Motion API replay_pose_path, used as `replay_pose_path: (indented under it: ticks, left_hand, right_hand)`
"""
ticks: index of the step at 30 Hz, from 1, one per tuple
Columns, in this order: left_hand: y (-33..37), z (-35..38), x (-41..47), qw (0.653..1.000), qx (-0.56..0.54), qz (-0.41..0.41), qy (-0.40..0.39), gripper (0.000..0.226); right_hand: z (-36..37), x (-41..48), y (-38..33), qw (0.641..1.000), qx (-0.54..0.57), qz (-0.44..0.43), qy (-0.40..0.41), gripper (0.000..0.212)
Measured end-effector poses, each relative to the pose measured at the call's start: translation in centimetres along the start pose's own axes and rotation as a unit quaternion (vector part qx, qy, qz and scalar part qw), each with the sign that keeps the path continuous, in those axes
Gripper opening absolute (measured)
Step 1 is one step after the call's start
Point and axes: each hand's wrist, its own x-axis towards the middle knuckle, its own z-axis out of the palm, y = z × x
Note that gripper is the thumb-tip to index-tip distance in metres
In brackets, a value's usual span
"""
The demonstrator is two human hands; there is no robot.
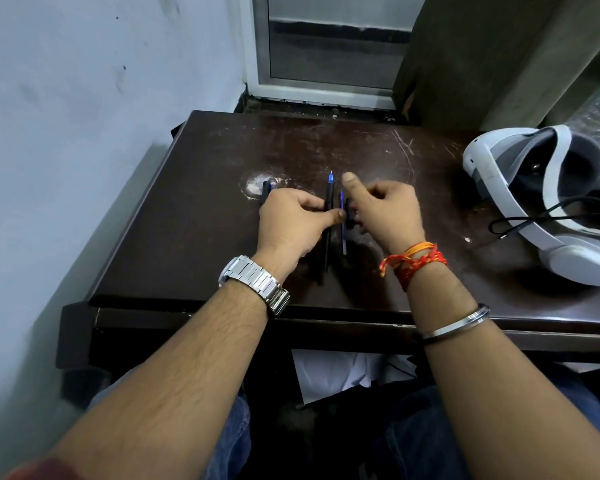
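Left hand [291,220] pinches black pen [329,194] against mid worktop [194,209], probably steadying it. Right hand [385,213] fingers curl round small black part [350,213], index straight, likely for refitting. Blue refill [343,237] lies between.

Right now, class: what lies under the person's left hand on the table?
A black pen runs under the left hand, blue tip showing beyond the fingers. A dark object pokes out at its far side; the hand covers the rest.

pen [327,244] mid-barrel: hidden under left hand [291,223] | headset [482,161]: cut by right edge | black piece [350,216]: blurred
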Motion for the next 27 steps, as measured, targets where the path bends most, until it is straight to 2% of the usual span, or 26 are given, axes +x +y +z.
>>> replay_pose_path:
  ticks: [3,7,10,18,22,25,27]
  left_hand:
    - [0.0,0.0,-0.2,1.0,0.019,0.011,-0.013,0.016]
    - [0.0,0.0,-0.4,0.999,0.02,0.021,-0.016,0.009]
    - [0.0,0.1,-0.3,0.999,0.027,0.031,-0.015,0.01]
    - [-0.1,0.2,0.0,0.999,0.031,0.039,-0.017,0.011]
    - [0.0,0.1,0.1,0.999,-0.012,0.024,-0.046,0.018]
    - [0.0,0.1,0.0,0.999,-0.02,0.017,-0.045,0.014]
    - [0.0,0.1,0.0,0.999,0.012,0.033,-0.028,0.006]
  right_hand:
    - [0.7,-0.8,-0.2,0.994,0.083,-0.008,-0.076,0.043]
    - [1.2,-0.7,-0.1,0.985,0.149,-0.026,-0.081,0.029]
    - [1.4,-0.2,0.1,0.975,0.195,-0.008,-0.104,0.028]
    - [1.4,0.0,0.2,0.966,0.206,-0.002,-0.157,0.027]
    - [1.4,-0.1,0.0,0.949,0.248,0.02,-0.193,0.026]
    - [1.4,0.2,0.1,0.959,0.198,0.009,-0.204,0.032]
    - [1.6,0.1,0.2,0.969,0.169,-0.008,-0.182,0.028]
